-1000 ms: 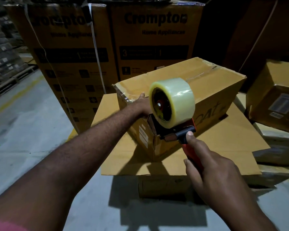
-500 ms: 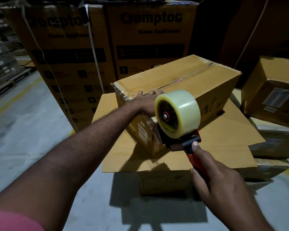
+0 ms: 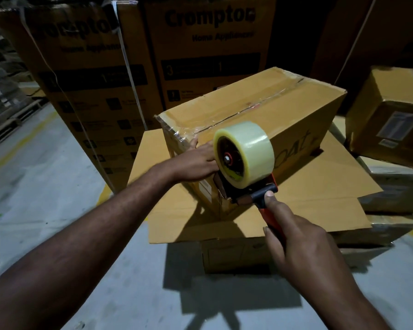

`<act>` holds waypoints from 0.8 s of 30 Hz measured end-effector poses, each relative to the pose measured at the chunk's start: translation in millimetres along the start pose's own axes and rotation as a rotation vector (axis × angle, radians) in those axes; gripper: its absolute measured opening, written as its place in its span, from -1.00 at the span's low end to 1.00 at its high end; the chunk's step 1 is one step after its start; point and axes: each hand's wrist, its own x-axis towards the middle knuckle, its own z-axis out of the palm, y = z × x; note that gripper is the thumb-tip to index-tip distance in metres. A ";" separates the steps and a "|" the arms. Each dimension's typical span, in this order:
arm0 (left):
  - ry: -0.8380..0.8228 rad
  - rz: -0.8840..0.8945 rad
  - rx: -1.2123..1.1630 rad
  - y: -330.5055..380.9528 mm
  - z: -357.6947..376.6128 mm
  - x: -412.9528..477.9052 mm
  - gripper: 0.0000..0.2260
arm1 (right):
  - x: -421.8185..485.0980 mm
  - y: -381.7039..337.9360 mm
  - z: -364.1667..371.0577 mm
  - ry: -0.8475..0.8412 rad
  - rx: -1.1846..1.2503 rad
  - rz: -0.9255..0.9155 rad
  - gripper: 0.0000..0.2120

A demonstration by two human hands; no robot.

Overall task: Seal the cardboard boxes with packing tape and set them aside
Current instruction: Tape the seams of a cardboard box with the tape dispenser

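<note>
A closed cardboard box (image 3: pixel 284 108) lies on a flat cardboard sheet (image 3: pixel 320 186), with clear tape along its top seam and over its near left corner. My right hand (image 3: pixel 303 246) grips the red handle of a tape dispenser (image 3: pixel 243 184), thumb along the black neck. A roll of clear tape (image 3: pixel 246 151) sits on the dispenser, whose front end touches the box's near end face. My left hand (image 3: pixel 196 163) rests flat on that same end, fingers reaching the top edge; the roll hides its fingertips.
Tall printed cartons (image 3: pixel 208 51) stand behind the box. More taped boxes (image 3: pixel 389 115) are stacked at the right. A low box (image 3: pixel 239 256) under the sheet supports it. Grey concrete floor (image 3: pixel 45 198) spreads to the left, with pallets (image 3: pixel 7 122) at far left.
The dispenser has come down from above the box's near edge onto its near end face. My left hand slid down with it and lies closer to the roll.
</note>
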 end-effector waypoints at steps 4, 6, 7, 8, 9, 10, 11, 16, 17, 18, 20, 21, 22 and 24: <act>-0.017 0.050 -0.157 -6.4 0.6 -7.1 -0.53 | 2.2 3.8 3.0 0.017 0.041 0.000 -0.32; 0.016 0.086 -0.211 -10.5 5.6 -7.7 -0.61 | 2.6 3.4 3.6 0.025 0.061 -0.004 -0.34; 0.034 0.101 -0.224 -13.2 8.9 -7.8 -0.62 | 3.0 2.6 2.9 0.027 0.075 -0.003 -0.35; 0.051 0.107 -0.214 -14.8 12.5 -8.7 -0.60 | 3.9 1.9 1.5 0.028 0.085 -0.001 -0.36; 0.067 0.103 -0.195 -15.2 15.7 -9.6 -0.57 | 5.3 0.9 -0.6 0.025 0.080 0.000 -0.37; 0.083 0.101 -0.176 -16.4 18.2 -10.0 -0.56 | 6.6 0.1 -2.1 0.013 0.068 0.006 -0.37; 0.101 0.106 -0.161 -18.8 20.9 -9.7 -0.56 | 7.9 -1.5 -4.2 0.001 0.054 0.008 -0.35; 0.128 0.086 -0.078 -31.5 26.7 -12.4 -0.47 | 14.0 -15.8 -8.5 -0.074 -0.069 -0.039 -0.27; 0.129 0.080 -0.079 -32.1 26.3 -13.8 -0.47 | 15.5 -18.6 -9.4 -0.077 -0.088 -0.041 -0.27; 0.129 0.078 -0.078 -32.3 25.8 -14.8 -0.48 | 16.4 -20.0 -9.1 -0.093 -0.114 -0.033 -0.27; 0.131 0.090 -0.072 -32.1 25.3 -16.8 -0.51 | 17.1 -20.2 -9.4 -0.124 -0.111 -0.011 -0.28; 0.136 0.096 -0.066 -32.2 25.2 -17.1 -0.53 | 16.4 -19.7 -8.8 -0.115 -0.074 -0.014 -0.29; 0.142 0.102 -0.055 -32.4 24.2 -16.6 -0.55 | 16.8 -19.1 -7.4 -0.100 -0.022 -0.004 -0.32; 0.144 0.112 -0.019 -31.2 23.5 -13.0 -0.59 | 15.4 -19.3 -3.0 -0.134 0.078 0.070 -0.39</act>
